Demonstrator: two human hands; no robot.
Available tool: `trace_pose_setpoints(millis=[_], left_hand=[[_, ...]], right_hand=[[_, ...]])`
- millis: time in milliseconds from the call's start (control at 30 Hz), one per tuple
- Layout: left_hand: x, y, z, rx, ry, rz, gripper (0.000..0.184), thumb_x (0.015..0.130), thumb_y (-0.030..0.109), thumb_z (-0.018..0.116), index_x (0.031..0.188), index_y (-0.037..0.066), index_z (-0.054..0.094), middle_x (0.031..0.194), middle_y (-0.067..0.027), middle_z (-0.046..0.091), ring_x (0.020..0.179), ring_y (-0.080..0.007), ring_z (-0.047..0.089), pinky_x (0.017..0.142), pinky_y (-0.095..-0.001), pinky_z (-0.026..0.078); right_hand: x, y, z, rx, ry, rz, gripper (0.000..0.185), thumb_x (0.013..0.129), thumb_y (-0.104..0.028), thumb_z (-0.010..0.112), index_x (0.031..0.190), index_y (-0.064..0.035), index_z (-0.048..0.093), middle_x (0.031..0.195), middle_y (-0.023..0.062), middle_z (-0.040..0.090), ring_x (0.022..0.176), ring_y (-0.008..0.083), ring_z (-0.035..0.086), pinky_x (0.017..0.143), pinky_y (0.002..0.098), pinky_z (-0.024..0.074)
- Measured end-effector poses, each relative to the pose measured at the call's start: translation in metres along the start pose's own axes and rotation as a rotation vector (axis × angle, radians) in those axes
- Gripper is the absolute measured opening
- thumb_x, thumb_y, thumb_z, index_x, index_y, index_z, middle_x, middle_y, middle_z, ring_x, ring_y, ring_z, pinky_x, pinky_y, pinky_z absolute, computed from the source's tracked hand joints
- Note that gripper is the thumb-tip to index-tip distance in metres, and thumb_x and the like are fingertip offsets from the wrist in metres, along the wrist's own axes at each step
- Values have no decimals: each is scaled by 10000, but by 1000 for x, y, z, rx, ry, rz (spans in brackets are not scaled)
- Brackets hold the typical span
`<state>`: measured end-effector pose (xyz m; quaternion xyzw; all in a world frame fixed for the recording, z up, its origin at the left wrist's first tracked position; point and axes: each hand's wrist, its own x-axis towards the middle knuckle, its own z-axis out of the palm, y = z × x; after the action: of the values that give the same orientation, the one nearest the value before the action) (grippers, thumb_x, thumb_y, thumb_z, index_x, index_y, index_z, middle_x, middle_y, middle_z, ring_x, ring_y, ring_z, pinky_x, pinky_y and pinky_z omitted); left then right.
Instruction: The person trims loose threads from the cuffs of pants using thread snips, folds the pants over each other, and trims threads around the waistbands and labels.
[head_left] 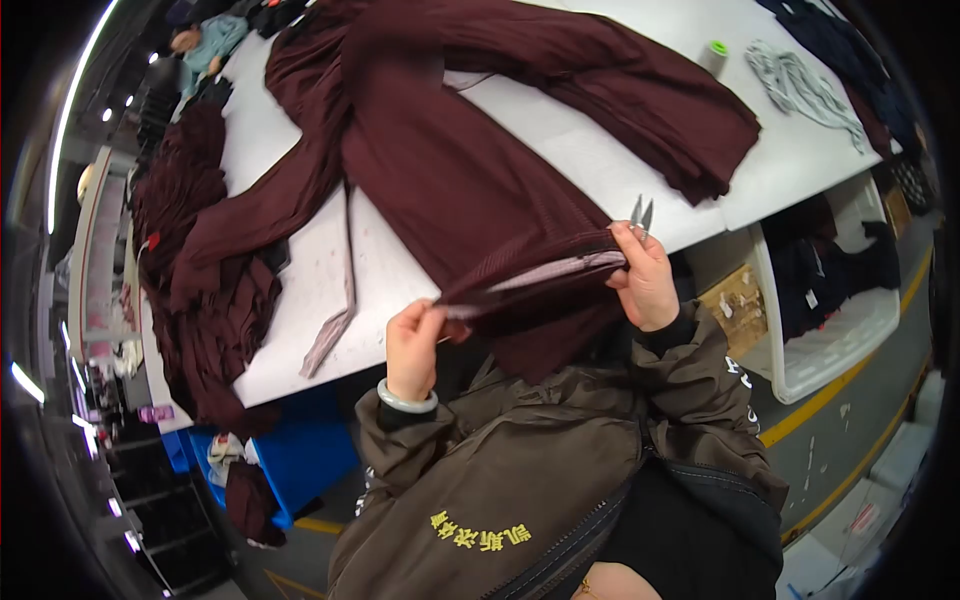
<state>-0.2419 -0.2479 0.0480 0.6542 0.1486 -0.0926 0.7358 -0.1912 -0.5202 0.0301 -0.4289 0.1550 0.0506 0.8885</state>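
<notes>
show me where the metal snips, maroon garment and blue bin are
Metal snips [647, 216]: head view, on a blade.
Maroon garment [430, 165]: head view, on the cloth's broad middle.
Blue bin [308, 452]: head view, on its side wall.

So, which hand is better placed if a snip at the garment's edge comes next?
Probably the right hand: scissors apparently protrude from its grip, beside the garment. The left hand pinches the edge further along, no tool visible.
</notes>
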Motion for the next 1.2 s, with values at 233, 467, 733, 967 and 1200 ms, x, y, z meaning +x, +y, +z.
trace_pose_setpoints(millis=[233, 467, 733, 967, 1200], left_hand=[[11, 14, 20, -967, -69, 35, 143, 934, 50, 506, 1040, 28, 600, 1035, -116, 652, 932, -207, 626, 808, -283, 492], [-36, 37, 55, 561, -261, 968, 178, 652, -33, 626, 806, 36, 569, 833, -78, 596, 661, -212, 553, 617, -281, 465], [89, 31, -98, 185, 154, 225, 189, 808, 209, 687, 923, 58, 695, 814, -61, 681, 666, -166, 629, 657, -278, 505], [217, 43, -285, 1186, 1454, 199, 215, 768, 230, 678, 876, 44, 694, 822, -121, 671, 690, -292, 623, 697, -380, 515], [256, 46, -321, 1060, 1232, -217, 272, 760, 257, 704, 902, 25, 693, 858, -131, 669, 722, -281, 631, 743, -361, 507]], right_hand=[[-2, 11, -6, -55, -96, 111, 122, 884, -147, 634, 960, -61, 591, 719, -9, 549, 511, 41, 419, 460, 172, 332], [-27, -7, -27, -894, -88, -639, 264, 693, 86, 556, 936, 0, 612, 824, 58, 610, 727, 158, 545, 687, 231, 441], [-28, -25, -103, -1121, -46, -371, 196, 837, 15, 535, 1008, 17, 631, 789, 26, 610, 623, 83, 447, 577, 203, 364], [-39, -35, -106, -1026, 75, -362, 158, 907, -52, 545, 1013, 35, 624, 847, 26, 617, 679, 70, 472, 636, 182, 379], [-33, -27, -79, -1025, 0, -330, 157, 910, -61, 549, 1001, 44, 622, 822, 21, 600, 669, 67, 461, 624, 175, 363]])
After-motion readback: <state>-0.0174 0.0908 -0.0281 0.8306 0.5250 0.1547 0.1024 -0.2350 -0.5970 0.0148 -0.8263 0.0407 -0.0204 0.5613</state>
